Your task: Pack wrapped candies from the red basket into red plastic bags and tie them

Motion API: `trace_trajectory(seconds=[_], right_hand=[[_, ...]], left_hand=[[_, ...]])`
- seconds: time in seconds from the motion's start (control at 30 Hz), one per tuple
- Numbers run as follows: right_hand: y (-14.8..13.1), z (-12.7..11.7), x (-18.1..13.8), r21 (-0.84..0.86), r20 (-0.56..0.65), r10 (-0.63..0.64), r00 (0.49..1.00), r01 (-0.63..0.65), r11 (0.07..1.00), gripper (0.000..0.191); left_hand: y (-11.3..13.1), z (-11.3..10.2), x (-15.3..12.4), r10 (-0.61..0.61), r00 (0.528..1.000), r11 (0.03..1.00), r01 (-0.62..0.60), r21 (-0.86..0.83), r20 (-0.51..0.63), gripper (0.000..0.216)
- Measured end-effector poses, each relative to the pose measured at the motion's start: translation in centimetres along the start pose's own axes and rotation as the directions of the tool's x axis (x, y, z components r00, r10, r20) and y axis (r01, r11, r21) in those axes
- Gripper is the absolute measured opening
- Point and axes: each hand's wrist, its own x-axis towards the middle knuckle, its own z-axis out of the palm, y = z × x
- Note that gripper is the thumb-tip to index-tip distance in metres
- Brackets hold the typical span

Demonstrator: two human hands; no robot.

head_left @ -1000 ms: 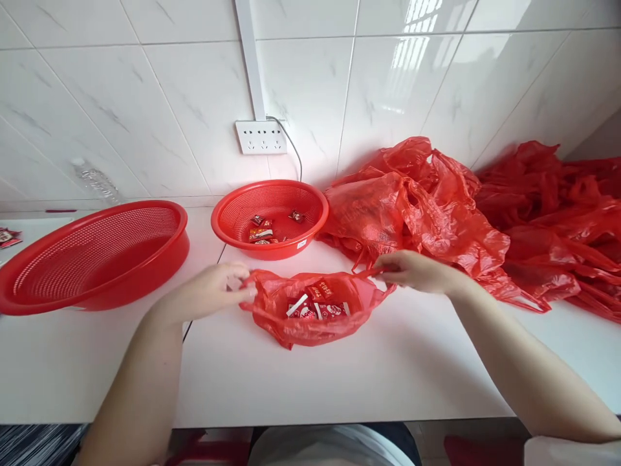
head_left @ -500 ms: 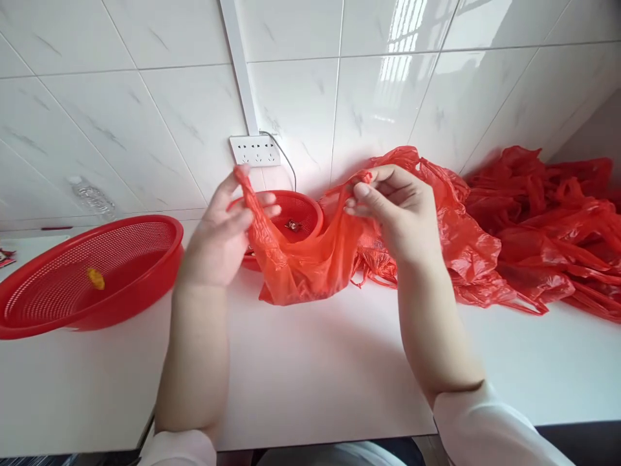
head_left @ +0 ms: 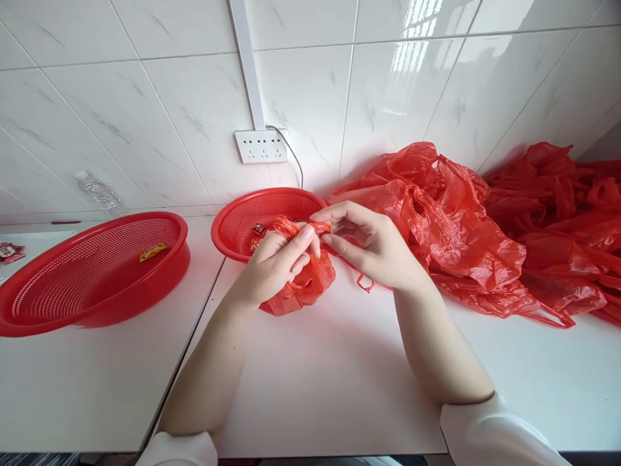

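Note:
A thin red plastic bag [head_left: 303, 288] hangs from my two hands just above the white table, its handles drawn together at the top. My left hand [head_left: 279, 262] is closed on the gathered handles, thumb pressed over them. Close beside it, my right hand [head_left: 366, 243] pinches the end of a handle between thumb and fingers. What lies inside the bag is hidden. Right behind it stands a small red plastic basket [head_left: 228, 226] with a few wrapped pieces [head_left: 259, 230] inside, partly covered by my hands.
At the left, a larger red basket [head_left: 182, 259] holds a yellow wrapped piece [head_left: 152, 252]. Heaped red plastic bags [head_left: 451, 220] lie along the wall at the right. A clear bottle [head_left: 99, 192] and a power socket [head_left: 262, 146] are at the back. Small packets [head_left: 10, 252] lie far left.
My hands have come together and lower, bringing the bag's two spread handles into one bunch. The view has shifted slightly, and more of the small basket shows.

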Motion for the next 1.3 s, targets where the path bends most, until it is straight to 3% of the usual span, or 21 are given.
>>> trace_trajectory(seconds=[0.17,0.23,0.3,0.37,0.4,0.5,0.57,0.63,0.7,0.73,0.83,0.9,1.03,1.13,1.23,1.3], right_hand=[[0.2,-0.8,-0.1,-0.060,-0.159,-0.013,0.987,0.004,0.998,0.009],[-0.3,-1.5,-0.2,-0.109,-0.060,-0.034,0.998,0.028,0.994,0.012],[-0.8,-2.2,-0.3,-0.139,0.197,-0.031,0.980,0.059,0.989,0.014],[-1.0,-2.7,-0.4,-0.143,0.383,-0.003,0.924,0.063,0.988,0.013],[-0.9,-2.7,-0.3,-0.138,0.384,0.013,0.923,0.043,0.990,0.010],[0.0,-2.4,0.1,-0.026,0.104,0.095,0.990,-0.092,0.995,0.011],[0.9,-1.8,0.5,0.107,-0.022,0.157,0.987,-0.154,0.982,0.018],[1.8,-1.2,0.9,0.201,-0.002,0.181,0.983,-0.177,0.963,0.025],[2.6,-0.6,1.3,0.276,0.084,0.169,0.982,-0.186,0.943,0.035],[2.9,-0.4,1.4,0.312,0.121,0.151,0.981,-0.182,0.932,0.039],[3.7,-0.2,1.5,0.314,0.146,0.126,0.981,-0.166,0.935,0.033],[4.1,-0.4,1.4,0.188,0.084,0.145,0.986,-0.159,0.969,0.025],[4.1,-1.0,1.3,-0.056,0.014,0.145,0.989,-0.144,0.988,0.023],[3.9,-1.2,1.3,-0.160,0.059,0.066,0.996,-0.056,0.986,0.029],[3.9,-1.3,1.1,-0.243,0.095,0.018,0.995,0.005,0.970,0.036],[3.9,-1.4,0.9,-0.269,0.087,0.029,0.996,-0.004,0.963,0.037]], left_hand=[[-0.7,-0.5,0.7,-0.028,0.983,0.998,0.017,-0.063,-0.182,0.040],[-1.2,-0.9,1.1,-0.063,0.977,0.993,0.041,-0.115,-0.203,0.040],[-1.5,-1.4,1.3,-0.053,0.987,0.996,0.042,-0.077,-0.155,0.030],[-1.2,-1.7,1.0,0.021,0.997,0.988,-0.010,0.153,-0.071,0.016],[-1.0,-1.8,0.7,0.063,0.998,0.946,-0.050,0.320,-0.031,0.014],[-0.1,-1.7,-0.5,0.226,0.974,0.625,-0.168,0.762,0.029,0.026],[0.2,-1.3,-0.8,0.424,0.902,0.388,-0.261,0.884,0.080,0.030],[0.0,-1.0,-0.5,0.610,0.777,0.231,-0.362,0.903,0.155,0.027],[-0.5,-0.8,0.1,0.720,0.673,0.167,-0.403,0.900,0.168,0.022],[-0.8,-0.9,0.4,0.741,0.655,0.163,-0.392,0.905,0.150,0.020],[-1.7,-1.3,1.0,0.715,0.693,0.209,-0.333,0.919,0.089,0.019],[-2.1,-1.8,1.1,0.666,0.741,0.266,-0.340,0.902,0.083,0.020],[-2.2,-3.1,0.6,0.618,0.778,0.340,-0.390,0.856,0.109,0.023],[-1.9,-4.0,0.1,0.567,0.815,0.274,-0.323,0.906,0.119,0.005],[-1.4,-4.8,-0.4,0.496,0.861,0.199,-0.241,0.950,0.114,0.024],[-1.2,-5.1,-0.7,0.464,0.877,0.209,-0.241,0.948,0.121,0.033]])
